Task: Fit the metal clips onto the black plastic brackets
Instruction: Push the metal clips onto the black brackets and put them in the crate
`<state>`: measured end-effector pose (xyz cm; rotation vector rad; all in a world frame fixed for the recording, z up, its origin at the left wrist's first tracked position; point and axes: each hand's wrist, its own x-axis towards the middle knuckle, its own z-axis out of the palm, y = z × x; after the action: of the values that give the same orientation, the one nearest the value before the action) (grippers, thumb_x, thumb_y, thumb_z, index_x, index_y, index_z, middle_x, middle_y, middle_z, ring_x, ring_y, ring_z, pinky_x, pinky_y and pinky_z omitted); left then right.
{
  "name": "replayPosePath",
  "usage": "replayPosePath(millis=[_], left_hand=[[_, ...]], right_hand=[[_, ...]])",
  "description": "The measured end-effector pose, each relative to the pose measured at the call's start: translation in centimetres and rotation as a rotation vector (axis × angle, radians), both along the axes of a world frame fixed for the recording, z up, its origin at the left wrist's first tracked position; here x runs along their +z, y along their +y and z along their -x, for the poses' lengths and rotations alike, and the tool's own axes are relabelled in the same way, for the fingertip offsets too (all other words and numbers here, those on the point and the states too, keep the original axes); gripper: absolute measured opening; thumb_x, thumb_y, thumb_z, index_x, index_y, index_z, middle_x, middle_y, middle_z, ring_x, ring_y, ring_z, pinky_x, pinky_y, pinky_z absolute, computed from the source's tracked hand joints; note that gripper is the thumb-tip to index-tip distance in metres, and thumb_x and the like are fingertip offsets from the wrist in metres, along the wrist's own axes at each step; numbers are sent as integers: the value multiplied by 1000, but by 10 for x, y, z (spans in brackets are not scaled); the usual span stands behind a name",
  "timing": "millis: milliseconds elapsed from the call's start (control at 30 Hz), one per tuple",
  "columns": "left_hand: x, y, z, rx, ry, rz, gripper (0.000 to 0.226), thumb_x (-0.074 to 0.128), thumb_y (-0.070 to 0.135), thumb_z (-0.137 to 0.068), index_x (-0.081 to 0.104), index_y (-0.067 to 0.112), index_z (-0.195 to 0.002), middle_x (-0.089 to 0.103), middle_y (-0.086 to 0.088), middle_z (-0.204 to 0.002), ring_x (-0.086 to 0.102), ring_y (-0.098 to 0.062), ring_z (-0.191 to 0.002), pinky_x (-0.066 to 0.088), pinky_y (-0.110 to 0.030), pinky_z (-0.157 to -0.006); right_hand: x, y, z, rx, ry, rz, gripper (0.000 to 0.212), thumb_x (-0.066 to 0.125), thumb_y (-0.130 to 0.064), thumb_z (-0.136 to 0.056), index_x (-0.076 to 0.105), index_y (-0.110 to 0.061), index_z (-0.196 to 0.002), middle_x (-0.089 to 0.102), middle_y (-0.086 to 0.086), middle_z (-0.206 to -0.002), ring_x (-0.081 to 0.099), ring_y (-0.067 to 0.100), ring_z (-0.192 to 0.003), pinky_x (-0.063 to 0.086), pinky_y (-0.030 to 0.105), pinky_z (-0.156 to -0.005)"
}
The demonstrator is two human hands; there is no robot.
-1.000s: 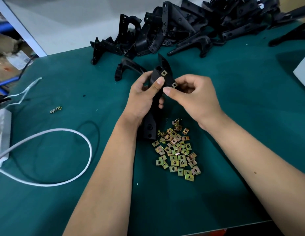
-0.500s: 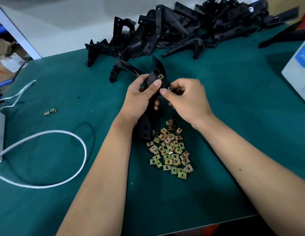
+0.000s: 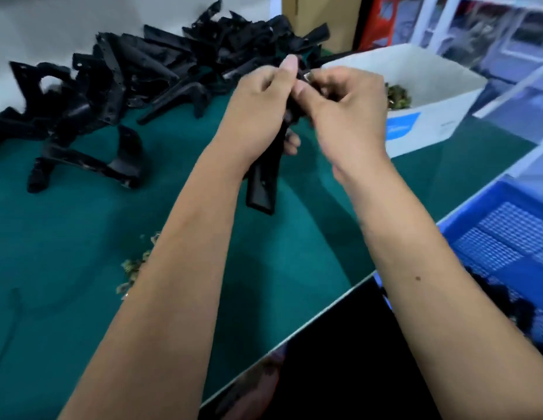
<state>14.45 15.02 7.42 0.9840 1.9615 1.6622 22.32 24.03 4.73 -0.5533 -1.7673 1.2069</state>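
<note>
Left hand (image 3: pixel 258 107) grips long black plastic bracket (image 3: pixel 264 183) upright above green tabletop (image 3: pixel 82 237), fingers curled round its upper part. Right hand (image 3: pixel 349 113) pinches small metal clip (image 3: pixel 306 75) at bracket top. Loose brass-coloured clips (image 3: pixel 132 268) lie partly hidden by left forearm

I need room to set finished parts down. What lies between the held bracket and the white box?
In the head view, the right hand fills most of that stretch between the bracket and the white box; below it shows bare green mat.
</note>
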Motion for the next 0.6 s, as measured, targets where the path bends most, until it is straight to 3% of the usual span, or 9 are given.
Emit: replayPosePath(millis=[67,200,300,367,433,500,600], left_hand=[[9,43,-37,-124,35,13,37,48,39,-108,57,12,-85,59,-2,-61,61,-22,-44,50,-28,-42],[7,126,-129,-324,134,109,28,62,36,-101,57,12,-87,69,-7,-75,70,-24,-50,59,-34,-48],[-28,171,-202,-459,251,232,35,66,41,-95,55,11,-107,71,-11,-102,74,-32,-84,58,-35,-71],[-64,186,-243,-535,296,348,39,63,41,-97,53,8,-115,69,-16,-115,68,-34,-105,51,-35,-81],[-107,190,-269,-587,213,470,43,60,44,-99,50,8,-120,63,-19,-132,60,-35,-122,47,-35,-91],[-150,190,-282,-644,104,608,62,58,51,-99,44,3,-136,55,-19,-145,53,-34,-134,44,-36,-100],[-203,185,-288,-697,-1,750,78,55,58,-98,37,1,-149,47,-18,-153,48,-34,-138,44,-40,-106]], right_hand=[[0,37,-44,-37,62,69,27,72,-24,-86,70,1,-75,56,30,-68,43,22,-62,36,50,-56],[-17,92,-156,-155,197,240,16,70,-21,-83,71,-15,-68,58,6,-65,50,18,-67,42,31,-63],[-51,111,-230,-202,226,442,23,60,-9,-82,67,-17,-61,55,-1,-55,52,14,-53,41,21,-53],[-85,119,-270,-291,146,551,29,57,-10,-80,70,-20,-56,60,-7,-53,56,7,-49,44,18,-48],[-127,125,-297,-374,-7,635,28,62,-12,-86,73,-17,-60,65,-5,-56,61,8,-51,48,19,-48],[-172,129,-318,-477,-146,733,30,64,-9,-95,70,-9,-66,64,1,-54,61,12,-48,48,19,-45],[-232,133,-342,-669,-402,799,30,72,-16,-94,69,-5,-67,65,12,-60,62,23,-63,52,32,-58]])
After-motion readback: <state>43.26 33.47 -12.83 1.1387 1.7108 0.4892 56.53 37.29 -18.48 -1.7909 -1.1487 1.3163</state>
